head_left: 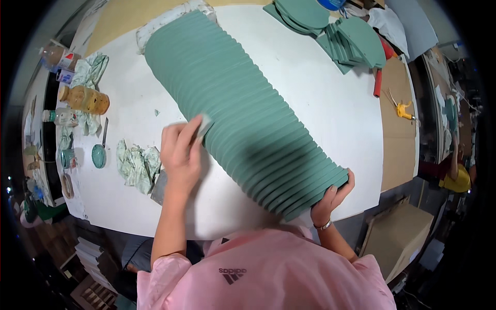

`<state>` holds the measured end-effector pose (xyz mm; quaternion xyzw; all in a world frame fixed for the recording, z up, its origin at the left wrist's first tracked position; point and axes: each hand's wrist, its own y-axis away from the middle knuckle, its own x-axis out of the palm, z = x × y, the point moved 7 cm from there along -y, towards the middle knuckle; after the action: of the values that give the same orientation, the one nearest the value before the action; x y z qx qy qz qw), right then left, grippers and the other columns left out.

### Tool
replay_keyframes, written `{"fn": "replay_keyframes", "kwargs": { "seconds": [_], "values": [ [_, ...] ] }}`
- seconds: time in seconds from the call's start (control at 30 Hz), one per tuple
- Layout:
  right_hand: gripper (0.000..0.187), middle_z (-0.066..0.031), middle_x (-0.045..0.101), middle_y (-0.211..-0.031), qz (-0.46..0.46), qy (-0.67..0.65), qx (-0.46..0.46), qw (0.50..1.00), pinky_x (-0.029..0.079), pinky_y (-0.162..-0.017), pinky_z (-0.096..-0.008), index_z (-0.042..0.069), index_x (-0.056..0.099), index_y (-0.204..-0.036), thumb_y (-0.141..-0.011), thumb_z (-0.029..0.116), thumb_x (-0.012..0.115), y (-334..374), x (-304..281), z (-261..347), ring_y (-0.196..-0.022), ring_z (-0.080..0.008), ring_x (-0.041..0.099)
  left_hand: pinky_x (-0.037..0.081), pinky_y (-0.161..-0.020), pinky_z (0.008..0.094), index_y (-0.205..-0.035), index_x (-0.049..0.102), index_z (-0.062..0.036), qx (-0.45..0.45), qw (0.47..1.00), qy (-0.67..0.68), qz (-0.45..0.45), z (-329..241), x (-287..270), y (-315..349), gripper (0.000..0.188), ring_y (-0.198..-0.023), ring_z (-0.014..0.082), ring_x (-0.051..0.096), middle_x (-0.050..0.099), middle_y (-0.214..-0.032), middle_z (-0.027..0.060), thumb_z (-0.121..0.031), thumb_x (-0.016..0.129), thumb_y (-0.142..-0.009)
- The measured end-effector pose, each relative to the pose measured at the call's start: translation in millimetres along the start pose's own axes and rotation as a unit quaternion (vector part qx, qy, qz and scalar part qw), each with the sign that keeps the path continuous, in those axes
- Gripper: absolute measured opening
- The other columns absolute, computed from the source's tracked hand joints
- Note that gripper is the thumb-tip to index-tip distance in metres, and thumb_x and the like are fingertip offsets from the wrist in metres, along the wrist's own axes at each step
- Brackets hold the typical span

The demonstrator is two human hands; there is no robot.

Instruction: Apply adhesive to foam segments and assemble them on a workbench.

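A long row of thin green round-edged plates (pixel 232 103) lies on its side across the white table, slanting from far left to near right, the plates pressed face to face. My left hand (pixel 181 147) pinches a small pale grey-green pad (pixel 205 124) against the row's left side, about midway along. Whether the pad is cloth or sponge I cannot tell. At the near right end, my right hand (pixel 333 199) wraps round the edge of the last plates, with fingers on the outer side and the thumb towards the front. Its palm is partly hidden.
A crumpled stained cloth (pixel 137 165) lies left of my left hand. Beyond it are a green-smeared round pad (pixel 98 156), a knife (pixel 105 133) and a jar of amber liquid (pixel 85 99). More green plates (pixel 351 44) are piled far right, near a yellow glue gun (pixel 404 110).
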<state>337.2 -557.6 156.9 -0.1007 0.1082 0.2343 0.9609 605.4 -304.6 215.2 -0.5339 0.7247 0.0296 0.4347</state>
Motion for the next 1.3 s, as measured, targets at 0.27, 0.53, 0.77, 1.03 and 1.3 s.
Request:
{"fn": "replay_keyframes", "kwargs": {
  "seconds": [0.27,0.53,0.77,1.03,1.3],
  "values": [
    [0.06,-0.0171,0.039,-0.135,0.002,0.006,-0.01,1.0,0.03,-0.109,-0.0409,-0.006,0.028,-0.144,-0.089,0.016,0.04,1.3,2.9,-0.5,-0.122,-0.0253,0.041,0.047,-0.075,0.0336,-0.112,0.071,-0.0054,0.054,0.997,-0.049,0.001,-17.4,-5.6,-34.7,0.043,-0.086,0.0252,0.056,0.058,-0.091,0.0103,0.013,0.058,-0.075],
    [0.056,-0.0159,0.038,-0.135,0.013,0.022,-0.044,0.999,0.031,-0.107,-0.0375,-0.005,0.028,-0.144,-0.095,0.019,0.039,2.1,-0.5,-4.7,-0.119,-0.0227,0.041,0.047,-0.076,0.0358,-0.107,0.073,-0.0069,0.015,0.998,-0.054,0.028,-2.3,-5.9,-35.9,0.045,-0.088,0.0266,0.056,0.059,-0.088,0.0086,0.015,0.059,-0.07],
    [0.057,-0.0197,0.039,-0.132,0.014,0.01,-0.059,0.998,0.033,-0.106,-0.0422,-0.01,0.029,-0.141,-0.092,0.015,0.043,1.4,-2.6,-3.6,-0.117,-0.0268,0.043,0.048,-0.077,0.0359,-0.106,0.074,-0.0144,0.145,0.984,-0.082,0.07,-47.3,37.9,-117.6,0.04,-0.087,0.0268,0.057,0.061,-0.089,0.0075,0.009,0.062,-0.076],
    [0.058,-0.0207,0.041,-0.129,0.006,0.014,-0.095,0.995,0.035,-0.102,-0.0418,-0.01,0.033,-0.139,-0.094,0.022,0.048,0.2,-2.1,1.4,-0.113,-0.0283,0.045,0.048,-0.072,0.0363,-0.103,0.075,-0.0136,0.146,0.98,-0.074,0.112,-47.2,60.0,-113.1,0.039,-0.082,0.0255,0.056,0.06,-0.084,0.0056,0.009,0.062,-0.074],
    [0.058,-0.021,0.041,-0.129,-0.001,0.033,-0.087,0.996,0.036,-0.102,-0.0423,-0.009,0.034,-0.138,-0.09,0.02,0.05,0.9,-10.2,-5.7,-0.113,-0.0291,0.044,0.049,-0.071,0.0372,-0.101,0.075,-0.0148,0.152,0.979,-0.076,0.111,-47.4,40.3,-118.2,0.033,-0.083,0.0248,0.056,0.059,-0.082,0.0045,0.003,0.065,-0.076]
  ]
}}
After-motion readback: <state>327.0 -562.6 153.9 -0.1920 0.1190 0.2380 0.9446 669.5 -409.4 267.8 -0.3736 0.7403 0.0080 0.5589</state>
